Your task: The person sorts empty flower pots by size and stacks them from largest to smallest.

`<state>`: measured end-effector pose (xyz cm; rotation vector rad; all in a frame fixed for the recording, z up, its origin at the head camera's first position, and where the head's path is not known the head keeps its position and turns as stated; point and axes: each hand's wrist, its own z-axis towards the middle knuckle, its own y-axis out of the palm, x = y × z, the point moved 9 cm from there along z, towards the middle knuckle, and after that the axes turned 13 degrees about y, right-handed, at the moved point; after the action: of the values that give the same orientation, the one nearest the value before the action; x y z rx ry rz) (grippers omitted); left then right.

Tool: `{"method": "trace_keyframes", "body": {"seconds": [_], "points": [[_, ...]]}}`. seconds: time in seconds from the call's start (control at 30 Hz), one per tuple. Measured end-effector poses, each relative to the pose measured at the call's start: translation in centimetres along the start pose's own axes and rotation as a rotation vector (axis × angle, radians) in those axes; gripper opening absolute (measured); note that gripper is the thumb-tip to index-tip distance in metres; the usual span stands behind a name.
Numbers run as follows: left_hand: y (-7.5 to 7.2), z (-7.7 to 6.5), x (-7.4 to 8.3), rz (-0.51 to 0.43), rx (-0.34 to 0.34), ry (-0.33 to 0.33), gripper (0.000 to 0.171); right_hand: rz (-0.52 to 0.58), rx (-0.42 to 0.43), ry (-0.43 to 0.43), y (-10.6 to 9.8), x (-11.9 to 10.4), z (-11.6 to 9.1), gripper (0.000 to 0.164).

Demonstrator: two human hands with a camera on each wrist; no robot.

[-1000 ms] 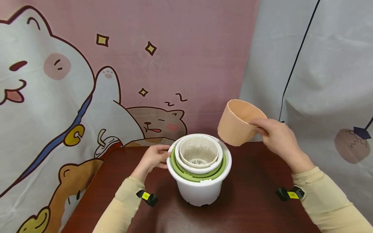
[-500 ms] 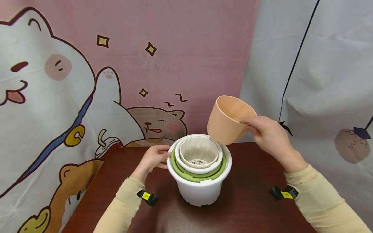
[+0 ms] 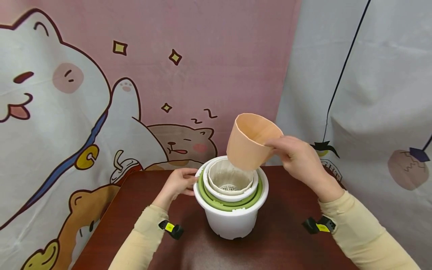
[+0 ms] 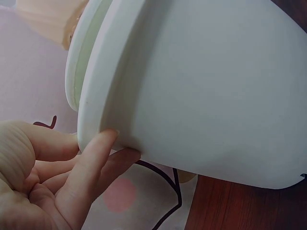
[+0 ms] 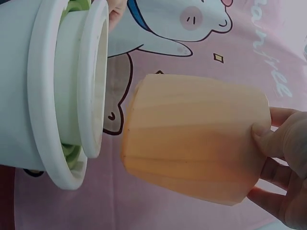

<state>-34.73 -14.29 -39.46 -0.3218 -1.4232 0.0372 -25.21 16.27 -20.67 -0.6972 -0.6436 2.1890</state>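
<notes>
My right hand (image 3: 302, 161) pinches the rim of a peach flowerpot (image 3: 248, 148), tilted above the far right side of a nested stack of pots. In the right wrist view, thumb and fingers grip the rim of the peach flowerpot (image 5: 192, 139), its base facing the stack and apart from it. A large white flowerpot (image 3: 230, 225) stands outermost in the stack. Inside it sit green rims (image 3: 222, 206), a smaller white pot and a cream pot (image 3: 233, 178) with a mesh bottom. My left hand (image 3: 178, 182) pinches the large white flowerpot's rim (image 4: 98, 100) at its left side.
The stack stands on a dark red-brown table (image 3: 141, 210), whose left edge runs diagonally. Behind it hangs a pink and white cloth (image 3: 216, 67) printed with cartoon animals. Each wrist wears a small black camera (image 3: 172, 228) with a yellow label.
My right hand has carried the peach flowerpot leftward, from beside the stack to over its far right part. The left hand and the stack have stayed put.
</notes>
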Motion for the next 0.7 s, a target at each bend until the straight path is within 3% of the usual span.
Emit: {"method": "trace_keyframes", "body": {"seconds": [0.7], "points": [[0.0,0.1,-0.2,-0.008,0.001,0.0,0.036,0.014,-0.077,-0.109,2.8,-2.2,0.0,0.054]]}}
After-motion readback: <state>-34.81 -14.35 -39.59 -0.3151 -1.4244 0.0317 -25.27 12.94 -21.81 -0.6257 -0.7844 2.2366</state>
